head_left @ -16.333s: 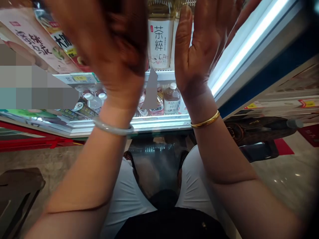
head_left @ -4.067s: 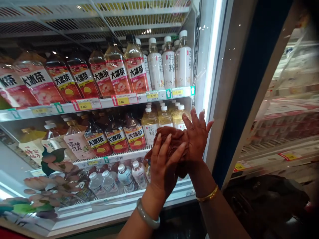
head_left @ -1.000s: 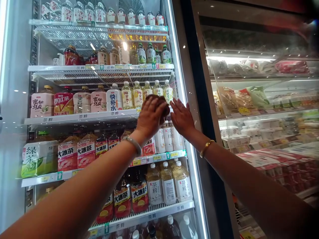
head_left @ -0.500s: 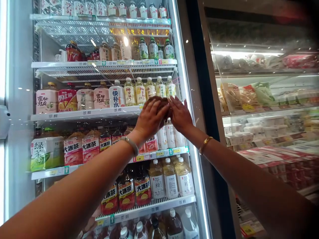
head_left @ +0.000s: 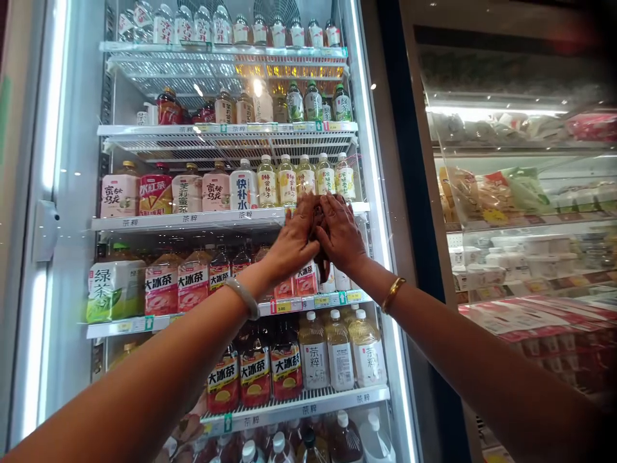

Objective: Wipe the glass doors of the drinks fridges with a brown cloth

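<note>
My left hand [head_left: 297, 236] and my right hand [head_left: 341, 233] reach up together to the glass door [head_left: 81, 231] of a lit drinks cooler. Their fingers are stretched out and lie close to or on the pane; I see nothing held. Dark finger shapes between them look like their reflection in the glass. Behind the pane, just above the fingertips, stand bottles with yellow labels [head_left: 305, 177]. A pale bangle [head_left: 243, 298] circles my left wrist, a gold one [head_left: 393, 294] my right.
Shelves of bottled drinks fill the cooler, among them large iced tea bottles [head_left: 286, 370]. A door handle or lock [head_left: 47, 231] shows at the left. To the right, past a dark frame [head_left: 409, 161], another chilled display holds packaged food [head_left: 527, 186].
The cooler appears shifted to the right in view, with more of its left edge showing. My hands stay at the glass, and the left fingers have straightened and point upward.
</note>
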A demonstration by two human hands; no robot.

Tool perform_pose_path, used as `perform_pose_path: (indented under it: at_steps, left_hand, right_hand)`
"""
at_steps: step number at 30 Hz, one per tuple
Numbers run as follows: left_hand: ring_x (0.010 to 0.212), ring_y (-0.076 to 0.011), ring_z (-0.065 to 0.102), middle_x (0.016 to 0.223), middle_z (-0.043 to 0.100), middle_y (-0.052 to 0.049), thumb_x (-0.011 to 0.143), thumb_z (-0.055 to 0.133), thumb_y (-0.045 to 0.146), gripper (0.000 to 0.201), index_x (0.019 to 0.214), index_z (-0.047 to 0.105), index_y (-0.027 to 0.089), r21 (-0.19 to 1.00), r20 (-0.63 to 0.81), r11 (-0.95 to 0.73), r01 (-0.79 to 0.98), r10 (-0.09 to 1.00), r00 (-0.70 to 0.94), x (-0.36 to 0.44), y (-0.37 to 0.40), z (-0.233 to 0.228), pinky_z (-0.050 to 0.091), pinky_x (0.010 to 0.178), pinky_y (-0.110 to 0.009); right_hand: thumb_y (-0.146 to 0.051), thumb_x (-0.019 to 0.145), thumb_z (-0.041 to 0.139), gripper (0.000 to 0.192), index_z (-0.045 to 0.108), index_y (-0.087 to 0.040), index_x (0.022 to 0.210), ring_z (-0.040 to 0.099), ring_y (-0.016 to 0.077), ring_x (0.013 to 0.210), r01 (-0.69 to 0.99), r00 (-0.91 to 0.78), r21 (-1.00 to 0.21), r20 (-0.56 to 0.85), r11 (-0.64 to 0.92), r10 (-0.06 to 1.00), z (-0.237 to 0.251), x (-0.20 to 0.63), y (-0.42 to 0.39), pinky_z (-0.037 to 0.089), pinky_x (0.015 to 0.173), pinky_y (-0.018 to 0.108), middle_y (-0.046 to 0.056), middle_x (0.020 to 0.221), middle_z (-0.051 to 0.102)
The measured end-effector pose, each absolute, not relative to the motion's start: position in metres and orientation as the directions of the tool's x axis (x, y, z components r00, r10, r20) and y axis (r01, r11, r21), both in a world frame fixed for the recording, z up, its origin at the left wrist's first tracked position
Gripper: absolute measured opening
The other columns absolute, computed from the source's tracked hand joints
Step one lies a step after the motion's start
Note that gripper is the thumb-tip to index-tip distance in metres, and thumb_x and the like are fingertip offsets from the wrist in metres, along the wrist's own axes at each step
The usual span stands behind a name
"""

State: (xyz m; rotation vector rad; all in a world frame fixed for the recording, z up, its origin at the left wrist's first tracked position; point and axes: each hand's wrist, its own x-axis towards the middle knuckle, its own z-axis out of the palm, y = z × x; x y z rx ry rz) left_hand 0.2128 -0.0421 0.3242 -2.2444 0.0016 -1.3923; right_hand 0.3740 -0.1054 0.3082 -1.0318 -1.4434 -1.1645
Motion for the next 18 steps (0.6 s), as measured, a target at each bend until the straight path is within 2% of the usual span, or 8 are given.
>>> perform_pose_path:
  at_steps: [3,6,9,12,14,18]
  left_hand:
    - [0.165,-0.028,0.011,0.177,0.016,-0.007,0.1,0.04,0.028,0.076,0.169,0.009,0.025,-0.343,0.924,-0.832,0.436,-0.216,0.315,0.189,-0.031,0.345,0.006,0.135,-0.059]
    - [0.165,-0.0307,0.013,0.175,0.022,-0.004,0.1,0.041,0.028,0.068,0.166,0.027,0.025,-0.236,0.971,-0.776,0.585,-0.167,0.171,0.173,-0.013,0.354,0.0,0.135,-0.063]
    - [0.164,-0.0313,0.017,0.174,0.026,-0.003,0.098,0.045,0.03,0.065,0.163,0.035,0.028,-0.183,0.983,-0.755,0.63,-0.133,0.126,0.161,0.003,0.35,0.002,0.134,-0.064]
    - [0.163,-0.0323,0.022,0.172,0.031,-0.01,0.096,0.05,0.031,0.067,0.161,0.039,0.023,-0.208,0.978,-0.738,0.642,-0.133,0.164,0.156,0.007,0.341,0.008,0.134,-0.065]
    - [0.162,-0.033,0.023,0.171,0.031,-0.012,0.096,0.05,0.03,0.068,0.162,0.038,0.019,-0.222,0.974,-0.733,0.643,-0.137,0.18,0.156,0.005,0.337,0.01,0.134,-0.065]
    - [0.162,-0.0347,0.024,0.17,0.032,-0.014,0.097,0.046,0.029,0.064,0.16,0.041,0.016,-0.198,0.979,-0.74,0.643,-0.111,0.174,0.157,0.001,0.337,0.011,0.133,-0.064]
  right_hand:
    - [-0.047,0.099,0.056,0.057,0.053,-0.026,0.151,0.028,0.0359,0.159,0.989,-0.12,0.116,0.992,0.091,0.036,0.335,0.343,-0.096,0.025,0.133,0.06,0.008,0.165,0.044]
    - [-0.04,0.095,0.061,0.045,0.066,-0.027,0.138,0.04,0.0343,0.15,0.982,-0.164,0.164,0.986,0.098,-0.011,0.345,0.316,-0.088,0.03,0.132,0.056,0.006,0.154,0.056]
    - [-0.035,0.097,0.057,0.037,0.069,-0.03,0.132,0.046,0.0282,0.143,0.933,-0.347,0.345,0.938,0.104,0.006,0.332,0.318,-0.091,0.034,0.13,0.05,0.002,0.146,0.063]
    - [-0.035,0.097,0.057,0.035,0.069,-0.033,0.13,0.047,0.0263,0.14,0.867,-0.497,0.492,0.865,0.076,0.069,0.323,0.337,-0.099,0.038,0.126,0.048,0.0,0.143,0.065]
    - [-0.036,0.095,0.062,0.033,0.071,-0.032,0.126,0.048,0.0289,0.136,0.887,-0.463,0.461,0.884,0.039,0.065,0.33,0.342,-0.099,0.042,0.121,0.05,0.002,0.139,0.067]
    - [-0.035,0.094,0.064,0.027,0.074,-0.029,0.118,0.05,0.0313,0.128,0.963,-0.27,0.27,0.962,0.013,-0.031,0.359,0.312,-0.082,0.046,0.113,0.05,0.006,0.13,0.069]
